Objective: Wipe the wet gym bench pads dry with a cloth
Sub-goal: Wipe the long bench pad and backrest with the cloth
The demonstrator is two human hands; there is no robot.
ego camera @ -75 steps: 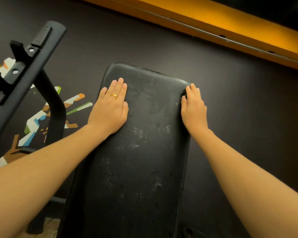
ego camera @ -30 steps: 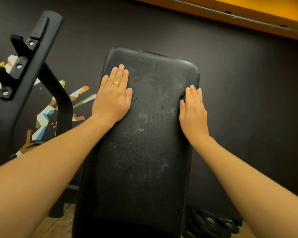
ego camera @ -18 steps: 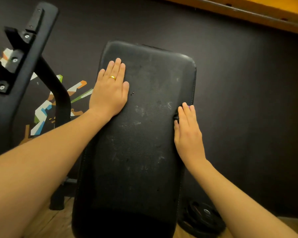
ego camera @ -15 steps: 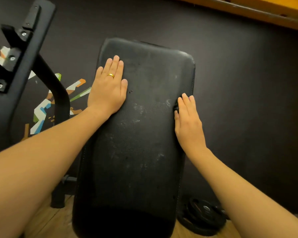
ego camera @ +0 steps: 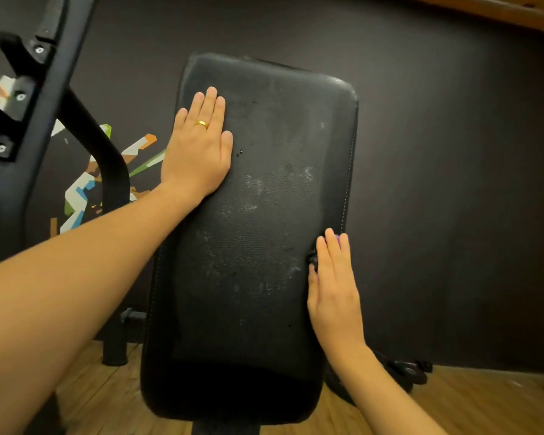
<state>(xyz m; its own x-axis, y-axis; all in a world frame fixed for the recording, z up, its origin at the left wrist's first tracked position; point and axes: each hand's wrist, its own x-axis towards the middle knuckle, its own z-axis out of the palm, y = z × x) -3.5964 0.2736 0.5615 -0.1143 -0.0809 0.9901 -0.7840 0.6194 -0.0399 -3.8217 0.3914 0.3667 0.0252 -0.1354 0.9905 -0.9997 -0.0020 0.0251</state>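
A black padded bench back (ego camera: 258,240) stands tilted up in front of me, its surface mottled with pale wet marks. My left hand (ego camera: 198,149), wearing a gold ring, lies flat on the pad's upper left. My right hand (ego camera: 333,284) presses flat with straight fingers on the pad's right edge, about halfway down. Under it is a dark cloth (ego camera: 312,258), almost fully hidden. Only a small dark fold shows by the thumb, and a purple speck at the fingertips.
A black metal rack upright (ego camera: 29,105) with bolted hooks stands at the left. Behind it the dark wall (ego camera: 453,183) carries a colourful graphic. Black weight plates (ego camera: 404,372) lie on the wooden floor (ego camera: 484,403) at the bench's right.
My right hand has slid down the pad's right edge from near the top to about mid-height. My left hand has stayed flat on the upper left.
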